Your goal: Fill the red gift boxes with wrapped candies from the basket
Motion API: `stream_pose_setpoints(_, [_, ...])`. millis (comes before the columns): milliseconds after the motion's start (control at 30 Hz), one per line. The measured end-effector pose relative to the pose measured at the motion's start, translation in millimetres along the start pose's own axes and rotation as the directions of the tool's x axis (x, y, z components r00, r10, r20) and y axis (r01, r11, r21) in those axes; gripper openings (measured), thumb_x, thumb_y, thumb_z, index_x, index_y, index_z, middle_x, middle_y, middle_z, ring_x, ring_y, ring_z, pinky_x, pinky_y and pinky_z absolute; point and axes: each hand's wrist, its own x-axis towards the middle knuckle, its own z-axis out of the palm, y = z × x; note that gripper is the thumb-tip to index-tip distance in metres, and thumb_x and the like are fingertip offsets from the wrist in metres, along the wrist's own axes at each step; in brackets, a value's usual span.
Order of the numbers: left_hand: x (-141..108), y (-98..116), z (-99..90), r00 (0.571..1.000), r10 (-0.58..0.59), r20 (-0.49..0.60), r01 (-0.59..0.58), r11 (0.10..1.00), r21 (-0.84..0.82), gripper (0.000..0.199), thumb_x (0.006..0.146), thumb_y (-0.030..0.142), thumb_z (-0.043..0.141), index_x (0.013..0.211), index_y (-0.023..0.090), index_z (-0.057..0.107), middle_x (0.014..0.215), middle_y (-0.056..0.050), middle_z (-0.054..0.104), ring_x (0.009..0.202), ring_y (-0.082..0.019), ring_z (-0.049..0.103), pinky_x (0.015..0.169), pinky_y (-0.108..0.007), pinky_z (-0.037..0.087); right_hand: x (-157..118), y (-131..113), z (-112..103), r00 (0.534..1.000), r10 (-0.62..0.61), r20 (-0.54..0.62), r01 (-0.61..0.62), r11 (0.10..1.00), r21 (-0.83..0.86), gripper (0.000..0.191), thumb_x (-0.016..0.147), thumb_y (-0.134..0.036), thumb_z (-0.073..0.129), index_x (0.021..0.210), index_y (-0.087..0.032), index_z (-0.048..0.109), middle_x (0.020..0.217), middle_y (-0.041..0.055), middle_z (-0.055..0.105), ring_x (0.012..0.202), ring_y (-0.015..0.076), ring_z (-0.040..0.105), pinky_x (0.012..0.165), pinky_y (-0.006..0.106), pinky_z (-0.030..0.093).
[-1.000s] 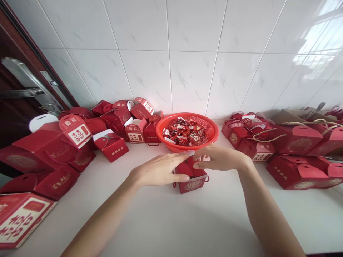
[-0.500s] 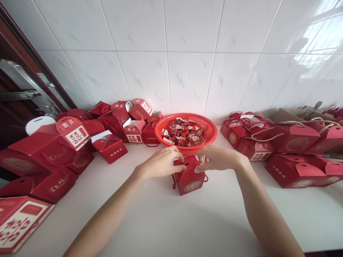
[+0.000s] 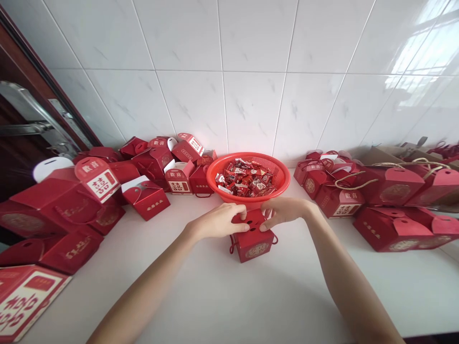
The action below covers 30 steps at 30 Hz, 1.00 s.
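Note:
A small red box [image 3: 254, 249] with a gold round emblem and red cord loops at its sides stands on the white table in front of the basket. My left hand [image 3: 220, 220] grips its top from the left, thumb on the top flap. From the right, my right hand [image 3: 283, 212] grips the same top, its thumb on the flap's right side. The flaps lie folded down, and dark holes show between my thumbs. Right behind the box is a red plastic basket [image 3: 283, 184] full of red wrapped candies [image 3: 245, 177].
Red boxes [image 3: 145, 198] are piled along the left side. More red boxes [image 3: 392, 229], some with rope handles, stand at the right. A tiled wall [image 3: 251, 110] rises behind the table [image 3: 222, 296], and a door handle [image 3: 25, 128] is at the far left.
The front flap of the small red box has gone down flatter under my thumbs. My right hand has shifted slightly left and down, and both hands stay on the box.

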Motion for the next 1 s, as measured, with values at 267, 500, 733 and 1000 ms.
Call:
stream_pose_setpoints(267, [-1.3, 1.2, -3.1, 0.999, -0.049, 0.016, 0.049, 0.997, -0.059, 0.026, 0.082, 0.045, 0.062, 0.083, 0.022, 0.05, 0.078, 0.003, 0.058, 0.068, -0.016, 0.054, 0.059, -0.026, 0.037, 17.2, 23.9, -2.3, 0.97, -0.194, 0.146, 0.15, 0.951, 0.27, 0.046, 0.063, -0.059, 0.08, 0.061, -0.017, 0.06, 0.062, -0.0036, 0.054, 0.065, 0.0138, 0.051, 0.063, 0.027, 0.039])
stream_pose_setpoints(500, [1.7, -2.3, 1.3, 0.991, -0.03, -0.134, 0.026, 0.999, -0.037, 0.031, 0.074, 0.049, 0.071, 0.074, 0.021, 0.058, 0.085, 0.0, 0.062, 0.077, -0.019, 0.057, 0.062, -0.027, 0.039, -1.3, 21.0, -12.7, 0.958, -0.268, -0.102, 0.273, 0.742, 0.612, 0.03, 0.068, -0.041, 0.082, 0.068, -0.015, 0.066, 0.066, -0.0014, 0.064, 0.063, 0.0129, 0.057, 0.064, 0.027, 0.045])
stream_pose_setpoints(733, [-1.4, 2.8, 0.9, 0.98, 0.014, -0.2, -0.059, 0.973, -0.222, 0.026, 0.079, 0.046, 0.068, 0.081, 0.021, 0.073, 0.089, -0.003, 0.071, 0.075, -0.02, 0.063, 0.063, -0.029, 0.045, -16.6, -5.4, -15.3, 0.92, -0.297, -0.255, 0.389, 0.609, 0.691, 0.024, 0.079, -0.037, 0.076, 0.079, -0.014, 0.071, 0.076, 0.0036, 0.071, 0.073, 0.0158, 0.064, 0.078, 0.032, 0.051])
stream_pose_setpoints(1000, [-24.3, 18.1, -22.1, 0.945, 0.163, -0.285, -0.327, 0.559, -0.762, 0.033, 0.093, 0.035, 0.061, 0.122, 0.019, 0.063, 0.106, -0.007, 0.073, 0.102, -0.022, 0.069, 0.1, -0.041, 0.05, -29.8, -29.8, -13.6, 0.918, -0.207, -0.338, 0.391, 0.618, 0.683, 0.023, 0.079, -0.037, 0.078, 0.086, -0.016, 0.071, 0.08, 0.0017, 0.071, 0.076, 0.0157, 0.065, 0.077, 0.031, 0.052])
